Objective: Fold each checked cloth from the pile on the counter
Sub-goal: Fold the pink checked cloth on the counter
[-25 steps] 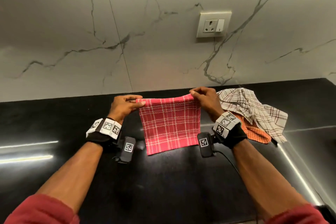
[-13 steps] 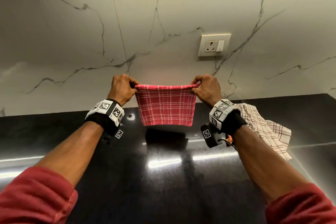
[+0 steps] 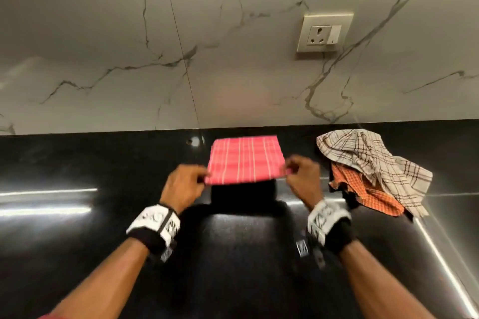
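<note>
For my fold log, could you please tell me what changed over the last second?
The left hand and right hand lowered the red checked cloth from hanging upright to nearly flat over the counter. Both keep pinching its corners; the pile stayed put.

Red cloth (image 3: 245, 159) swung from hanging to flat — hands dropped lower

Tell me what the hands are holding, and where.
The red checked cloth: the left hand pinches its near left corner, the right hand its near right corner.
</note>
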A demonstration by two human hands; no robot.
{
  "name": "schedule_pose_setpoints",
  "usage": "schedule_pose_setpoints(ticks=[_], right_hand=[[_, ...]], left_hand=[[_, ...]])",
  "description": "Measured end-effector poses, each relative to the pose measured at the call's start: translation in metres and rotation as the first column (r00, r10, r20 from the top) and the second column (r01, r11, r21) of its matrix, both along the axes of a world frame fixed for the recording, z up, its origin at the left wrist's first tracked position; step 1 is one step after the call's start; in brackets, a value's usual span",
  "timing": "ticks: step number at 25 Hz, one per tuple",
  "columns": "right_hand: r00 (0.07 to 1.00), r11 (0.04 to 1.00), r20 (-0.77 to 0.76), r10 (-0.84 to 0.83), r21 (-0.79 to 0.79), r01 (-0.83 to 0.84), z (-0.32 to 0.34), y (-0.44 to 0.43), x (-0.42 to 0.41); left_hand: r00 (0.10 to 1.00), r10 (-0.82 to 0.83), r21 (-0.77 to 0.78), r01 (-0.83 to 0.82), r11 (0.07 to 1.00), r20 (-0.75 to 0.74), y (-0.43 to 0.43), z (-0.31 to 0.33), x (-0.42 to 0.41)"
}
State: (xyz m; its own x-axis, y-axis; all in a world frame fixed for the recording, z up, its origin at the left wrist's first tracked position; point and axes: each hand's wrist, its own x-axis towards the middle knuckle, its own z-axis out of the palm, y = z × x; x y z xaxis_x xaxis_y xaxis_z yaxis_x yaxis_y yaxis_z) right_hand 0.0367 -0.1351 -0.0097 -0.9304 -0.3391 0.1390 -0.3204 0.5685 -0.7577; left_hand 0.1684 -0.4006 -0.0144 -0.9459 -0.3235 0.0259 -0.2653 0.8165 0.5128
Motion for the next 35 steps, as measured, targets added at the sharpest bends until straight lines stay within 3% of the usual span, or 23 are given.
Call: schedule_pose_setpoints(ticks=[2,4,8,11,14,19,22,27,31,33,35], right_hand=[[0.985,0.966,0.174,0.013,0.254,-0.057,-0.045,0.025,0.031],[0.977,0.935,0.207,-0.057,0.354,-0.021,-0.066,0.034,0.038],[0.989,0.949,0.04,-0.143,0.289,0.125,-0.056,-0.001,0.01],[0.978,0.937,0.1,-0.181,0.321,0.14,-0.051,-0.035,-0.016],[0.958,0.922,0.19,-0.216,0.363,0.136,-0.059,-0.051,-0.033],[0.905,0.907,0.238,-0.354,0.322,0.27,-0.073,-0.058,-0.06],[0.886,0.885,0.173,-0.43,0.276,0.376,-0.075,-0.061,-0.065],[0.917,0.925,0.125,-0.379,0.091,0.37,-0.078,-0.063,-0.071],[0.915,0.933,0.186,-0.359,0.086,0.349,-0.078,-0.061,-0.076],[0.934,0.929,0.065,-0.352,0.149,0.34,-0.078,-0.062,-0.067],[0.968,0.932,-0.193,-0.158,0.296,0.211,-0.083,-0.076,-0.045]], left_hand=[[0.975,-0.017,0.03,0.011,0.999,0.222,0.012,-0.039,0.03],[0.972,0.037,0.014,-0.041,0.999,0.23,0.014,-0.057,0.036],[0.954,0.285,0.018,-0.288,0.958,0.095,0.014,-0.057,-0.006],[0.924,0.372,0.118,-0.38,0.917,0.084,0.02,-0.056,-0.046],[0.889,0.423,0.17,-0.451,0.876,0.178,0.016,-0.063,-0.077],[0.859,0.445,0.112,-0.483,0.868,0.254,0.006,-0.076,-0.098],[0.859,0.455,0.136,-0.492,0.86,0.232,0.001,-0.084,-0.099],[0.847,0.494,0.139,-0.522,0.841,0.193,-0.011,-0.087,-0.099],[0.81,0.527,0.162,-0.573,0.803,0.258,-0.016,-0.085,-0.101],[0.762,0.602,0.124,-0.639,0.759,0.239,-0.008,-0.081,-0.101],[0.799,0.601,0.036,-0.602,0.798,0.021,0.019,-0.084,-0.101]])
